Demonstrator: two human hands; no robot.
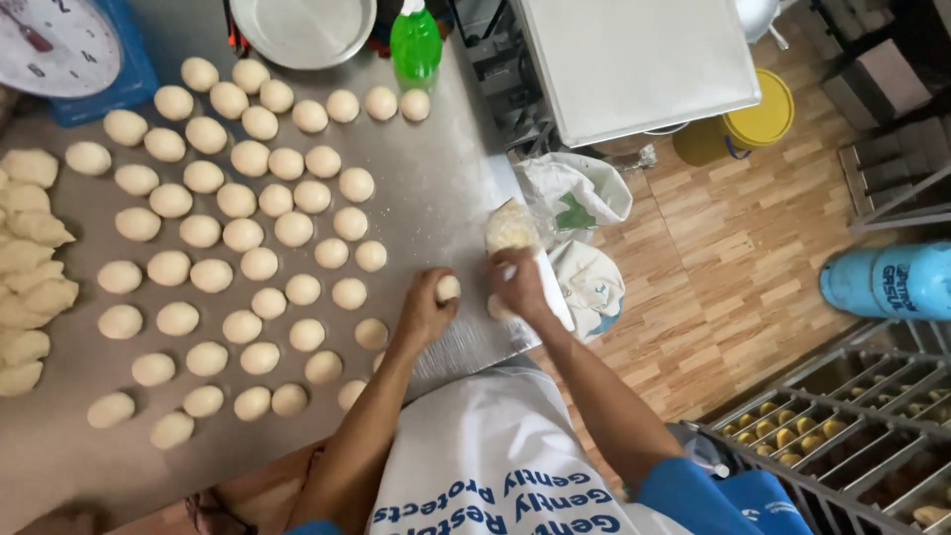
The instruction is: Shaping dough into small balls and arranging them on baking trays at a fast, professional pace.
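Left hand (pixel 424 309) cupped around a dough ball (pixel 448 287), fingers curled on it, ball peeking out at the hand's 1 o'clock. Right hand (pixel 520 285) fingers bent down over a second pale lump (pixel 495 307) at the surface (pixel 436 188) edge; whether it is pinching or just pressing, cannot tell, lump mostly hidden under the palm. Plastic bag of crumbly filling (pixel 511 228) just beside the right hand at 12 o'clock.

Handling guess: dough looks soft, light, a bit tacky, dents easily; best cupped from the sides and under with the whole palm, not squeezed by fingertips. Flour dusting on the metal surface probably keeps it from sticking.

Outward: rows of finished dough balls (pixel 243 235) fill the surface from 9 to 11 o'clock of the hands. Rough uncut dough pieces (pixel 28 258) at far 9 o'clock, cut off by frame edge. Scale (pixel 54 42) and round pan (pixel 302 28) at 11, both cropped. Green bottle (pixel 415 45) at 12. White bags (pixel 580 228) at 2 o'clock, off the surface edge. Blue gas cylinder (pixel 887 280) at 3, tray rack (pixel 842 426) at 4, contents hard to make out.
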